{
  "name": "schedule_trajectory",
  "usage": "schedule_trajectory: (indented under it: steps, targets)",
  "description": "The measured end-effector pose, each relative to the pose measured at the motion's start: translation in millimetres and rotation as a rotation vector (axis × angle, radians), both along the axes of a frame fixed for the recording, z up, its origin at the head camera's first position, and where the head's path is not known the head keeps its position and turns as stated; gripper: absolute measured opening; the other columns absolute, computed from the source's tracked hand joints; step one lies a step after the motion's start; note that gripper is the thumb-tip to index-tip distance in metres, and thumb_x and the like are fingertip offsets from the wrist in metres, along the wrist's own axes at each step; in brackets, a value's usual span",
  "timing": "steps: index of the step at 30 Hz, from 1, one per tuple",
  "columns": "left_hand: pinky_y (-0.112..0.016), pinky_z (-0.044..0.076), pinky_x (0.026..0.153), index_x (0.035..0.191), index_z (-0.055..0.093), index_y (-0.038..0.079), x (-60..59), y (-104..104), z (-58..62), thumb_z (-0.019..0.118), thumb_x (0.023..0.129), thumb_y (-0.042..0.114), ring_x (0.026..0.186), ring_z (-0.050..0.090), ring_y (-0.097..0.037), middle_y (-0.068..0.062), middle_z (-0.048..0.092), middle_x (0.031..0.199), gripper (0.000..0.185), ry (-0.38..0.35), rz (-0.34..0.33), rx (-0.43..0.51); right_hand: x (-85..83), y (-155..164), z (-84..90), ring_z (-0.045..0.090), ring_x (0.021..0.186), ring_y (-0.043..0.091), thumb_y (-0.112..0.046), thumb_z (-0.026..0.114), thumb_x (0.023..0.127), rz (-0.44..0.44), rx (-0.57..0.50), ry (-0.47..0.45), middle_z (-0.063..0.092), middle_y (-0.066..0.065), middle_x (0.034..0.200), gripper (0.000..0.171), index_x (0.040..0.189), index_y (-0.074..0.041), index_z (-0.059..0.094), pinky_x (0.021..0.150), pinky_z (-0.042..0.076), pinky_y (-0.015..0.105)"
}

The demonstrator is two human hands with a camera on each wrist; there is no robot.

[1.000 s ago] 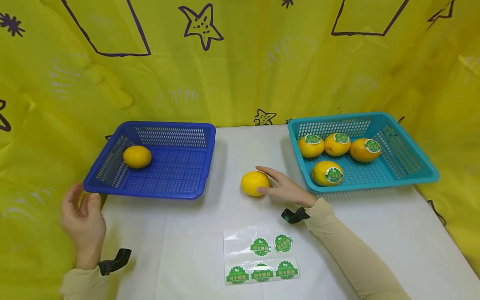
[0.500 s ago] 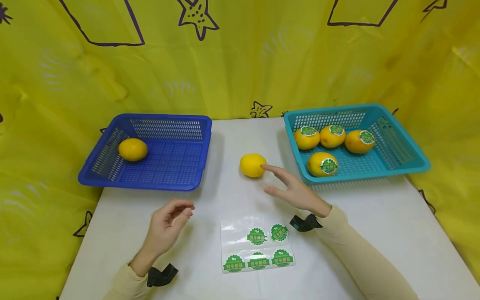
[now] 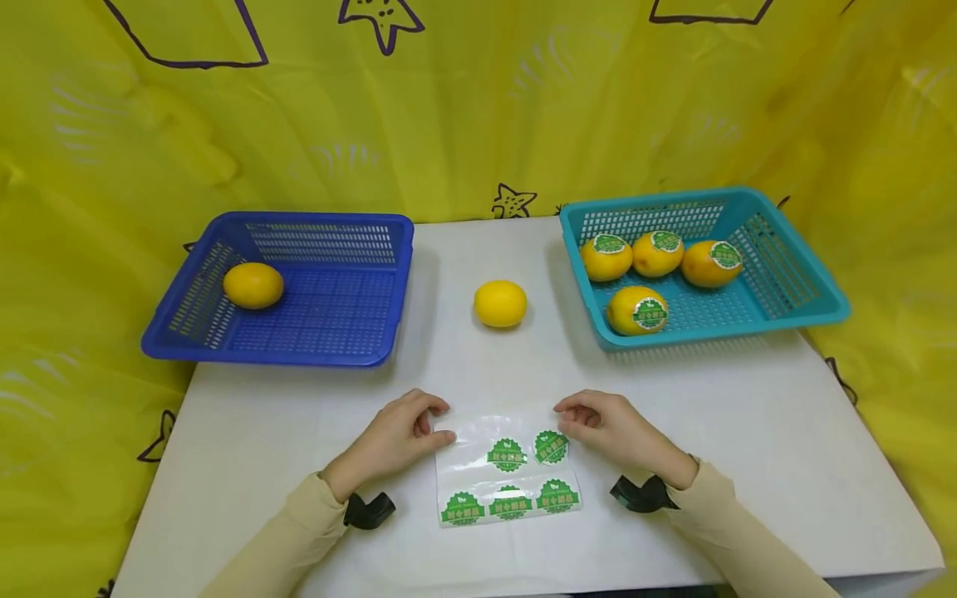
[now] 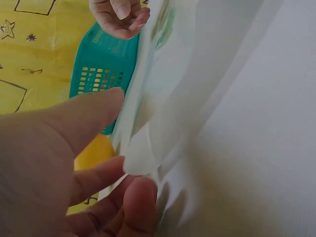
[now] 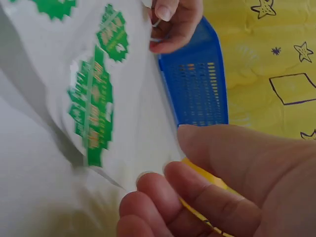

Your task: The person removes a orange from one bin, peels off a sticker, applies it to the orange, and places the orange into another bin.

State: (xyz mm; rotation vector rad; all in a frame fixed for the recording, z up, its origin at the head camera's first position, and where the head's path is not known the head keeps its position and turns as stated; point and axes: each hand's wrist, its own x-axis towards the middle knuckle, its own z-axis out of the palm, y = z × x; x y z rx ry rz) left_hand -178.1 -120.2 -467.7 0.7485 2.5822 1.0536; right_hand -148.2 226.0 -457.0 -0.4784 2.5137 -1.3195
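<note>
A clear sheet of green round stickers lies on the white table between my hands. At its upper left corner is my left hand, thumb and fingers apart. The left wrist view shows those fingertips right at the sheet's corner, with the thumb spread away. My right hand is by the upper right corner, fingers loosely bent and thumb apart. In the right wrist view its fingertips are close to the sheet's edge. Beyond the sheet sits a yellow lemon without a sticker.
A blue basket at the back left holds one plain lemon. At the back right, a teal basket holds several lemons with green stickers. A yellow patterned curtain hangs behind the table.
My right hand has let go of the lemon, leaving it on the table, and moved down to the sticker sheet. My left hand has come from the blue basket rightward to the sheet's left corner.
</note>
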Motion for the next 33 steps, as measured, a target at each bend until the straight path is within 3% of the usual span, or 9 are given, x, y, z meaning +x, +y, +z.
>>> schedule_trajectory:
  steps: [9, 18, 22, 27, 30, 33]
  targets:
    - [-0.026, 0.042, 0.064, 0.108, 0.066, 0.011, -3.0, 8, -4.9, 0.082, 0.081, 0.03, 0.068, 0.044, -0.006, 0.006, 0.054, 0.09, 0.037, 0.028, -0.028, -0.065, 14.6, -13, -8.1, 0.047, 0.07, 0.01, -0.022, 0.082, 0.081, -0.041, 0.228, 0.037, 0.052, -0.006, 0.081, 0.027, 0.1, -0.01, 0.067, 0.064, 0.042, 0.026]
    - [-0.027, 0.041, 0.064, 0.103, 0.066, 0.013, -3.5, 12, -6.2, 0.081, 0.082, 0.026, 0.067, 0.044, -0.008, 0.008, 0.055, 0.087, 0.028, 0.005, -0.024, -0.071, 17.7, -18, -9.2, 0.047, 0.072, 0.01, -0.015, 0.081, 0.082, -0.061, 0.312, 0.066, 0.052, -0.007, 0.083, 0.018, 0.089, -0.013, 0.064, 0.062, 0.043, 0.025]
    - [-0.027, 0.04, 0.063, 0.101, 0.066, 0.014, -3.0, 14, -6.6, 0.081, 0.082, 0.025, 0.066, 0.044, -0.007, 0.008, 0.054, 0.085, 0.027, 0.018, -0.024, -0.069, 17.8, -14, -8.4, 0.047, 0.069, 0.007, -0.013, 0.077, 0.085, -0.04, 0.283, 0.066, 0.051, -0.01, 0.08, 0.015, 0.085, -0.016, 0.062, 0.061, 0.043, 0.025]
    - [-0.028, 0.045, 0.067, 0.104, 0.065, 0.013, -2.0, 13, -5.9, 0.081, 0.082, 0.027, 0.072, 0.048, -0.009, 0.005, 0.054, 0.09, 0.031, 0.043, -0.026, -0.089, 13.3, -4, -4.1, 0.049, 0.066, 0.006, -0.01, 0.073, 0.088, 0.033, 0.124, 0.045, 0.053, -0.011, 0.074, 0.012, 0.086, -0.014, 0.062, 0.059, 0.044, 0.024]
    - [-0.033, 0.048, 0.075, 0.113, 0.063, 0.01, -2.3, 11, -0.5, 0.08, 0.083, 0.031, 0.083, 0.052, -0.013, 0.001, 0.055, 0.101, 0.039, 0.044, -0.016, -0.095, 6.0, -2, -0.6, 0.053, 0.068, 0.008, -0.01, 0.071, 0.09, 0.042, 0.02, 0.046, 0.058, -0.009, 0.075, 0.008, 0.088, -0.011, 0.063, 0.06, 0.047, 0.024]
    - [-0.033, 0.048, 0.073, 0.119, 0.061, 0.009, -6.7, 12, 8.2, 0.077, 0.086, 0.031, 0.081, 0.052, -0.014, -0.002, 0.057, 0.108, 0.042, 0.059, -0.003, -0.056, -5.4, -5, 3.3, 0.056, 0.07, 0.011, -0.01, 0.07, 0.092, 0.005, -0.037, 0.06, 0.061, -0.007, 0.078, 0.006, 0.091, -0.009, 0.065, 0.062, 0.05, 0.025]
